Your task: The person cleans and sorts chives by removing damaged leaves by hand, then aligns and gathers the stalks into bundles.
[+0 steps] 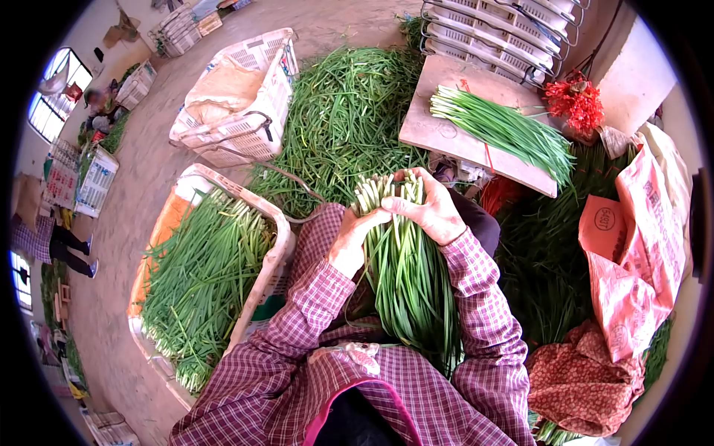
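A thick bunch of garlic chives point(405, 279) hangs over my lap, its pale cut ends upward and its green leaves trailing down. My left hand point(352, 239) is closed on the bunch's left side, just below the pale ends. Around the right side wraps my right hand point(433, 207), its thumb lying across the front of the stems. Its other fingers are partly hidden behind the bunch. To my left stands a white crate point(279, 241) filled with more chives point(208, 279).
Loose green leaves point(349, 111) are heaped ahead. A tied chive bunch point(502, 130) lies on a wooden board point(446, 137), near red ties point(573, 104). Another crate point(271, 97) stands front left, stacked crates point(498, 33) at the back. Pink sacking point(632, 245) lies right. A person point(56, 241) stands far left.
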The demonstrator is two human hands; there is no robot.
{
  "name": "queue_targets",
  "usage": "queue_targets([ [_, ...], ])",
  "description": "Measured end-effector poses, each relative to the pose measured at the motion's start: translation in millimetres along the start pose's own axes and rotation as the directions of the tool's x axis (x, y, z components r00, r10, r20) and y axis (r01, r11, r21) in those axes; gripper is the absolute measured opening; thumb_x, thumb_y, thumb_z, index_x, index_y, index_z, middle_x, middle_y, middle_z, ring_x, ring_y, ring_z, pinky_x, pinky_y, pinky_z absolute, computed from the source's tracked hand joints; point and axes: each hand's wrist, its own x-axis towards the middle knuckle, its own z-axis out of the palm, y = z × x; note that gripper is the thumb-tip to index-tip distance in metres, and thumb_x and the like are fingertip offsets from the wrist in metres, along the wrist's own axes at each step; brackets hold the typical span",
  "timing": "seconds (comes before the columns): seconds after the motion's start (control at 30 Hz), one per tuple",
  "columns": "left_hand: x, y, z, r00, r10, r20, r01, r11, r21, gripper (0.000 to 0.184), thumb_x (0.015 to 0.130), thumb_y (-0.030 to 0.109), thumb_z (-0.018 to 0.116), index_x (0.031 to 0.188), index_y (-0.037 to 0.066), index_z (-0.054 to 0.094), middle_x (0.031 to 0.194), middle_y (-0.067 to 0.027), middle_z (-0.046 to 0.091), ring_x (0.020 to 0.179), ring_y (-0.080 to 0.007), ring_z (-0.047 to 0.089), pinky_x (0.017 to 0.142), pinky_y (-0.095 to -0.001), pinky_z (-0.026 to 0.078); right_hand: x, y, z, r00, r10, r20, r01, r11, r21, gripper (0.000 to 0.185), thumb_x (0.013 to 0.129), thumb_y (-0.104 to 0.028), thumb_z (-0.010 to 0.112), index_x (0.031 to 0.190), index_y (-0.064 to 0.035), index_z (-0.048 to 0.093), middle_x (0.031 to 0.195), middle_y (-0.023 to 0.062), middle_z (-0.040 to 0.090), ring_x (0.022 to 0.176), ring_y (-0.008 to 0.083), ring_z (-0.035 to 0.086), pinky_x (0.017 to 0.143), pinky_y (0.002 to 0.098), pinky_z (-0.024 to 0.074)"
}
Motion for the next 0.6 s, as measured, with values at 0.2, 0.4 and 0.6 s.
queue_targets([
  [0.2, 4, 0, -11, 0.983, -0.175, -0.047, 0.168, 0.977, -0.134, 0.025, 0.08, 0.016, 0.061, 0.102, 0.004, 0.06, 0.091, -0.0043, 0.063, 0.081, -0.014, 0.061, 0.075, -0.0266, 0.05, -5, -1, -7, 0.997, 0.032, -0.065, -0.028, 0.998, 0.056, 0.027, 0.077, -0.007, 0.069, 0.101, -0.0035, 0.056, 0.082, 0.0016, 0.062, 0.074, 0.0076, 0.058, 0.068, 0.0235, 0.0468],
  [0.4, 9, -6, -19, 0.987, -0.161, 0.004, 0.157, 0.959, -0.234, 0.024, 0.082, 0.02, 0.06, 0.1, 0.004, 0.055, 0.087, -0.007, 0.061, 0.077, -0.0193, 0.061, 0.071, -0.0316, 0.052, -8, 9, -25, 0.985, 0.169, -0.026, -0.152, 0.936, 0.317, 0.026, 0.079, -0.006, 0.063, 0.104, -0.0046, 0.056, 0.083, -0.0003, 0.06, 0.074, 0.0072, 0.056, 0.069, 0.0214, 0.0449],
  [0.6, 16, 7, -26, 0.993, -0.111, 0.04, 0.118, 0.918, -0.379, 0.019, 0.079, 0.02, 0.061, 0.091, 0.009, 0.05, 0.075, -0.003, 0.051, 0.066, -0.0182, 0.052, 0.063, -0.0308, 0.048, -8, -3, -28, 0.991, 0.112, -0.076, -0.083, 0.947, 0.312, 0.021, 0.08, -0.009, 0.062, 0.101, -0.0045, 0.057, 0.08, -0.0019, 0.057, 0.073, 0.0069, 0.055, 0.068, 0.021, 0.0452],
])
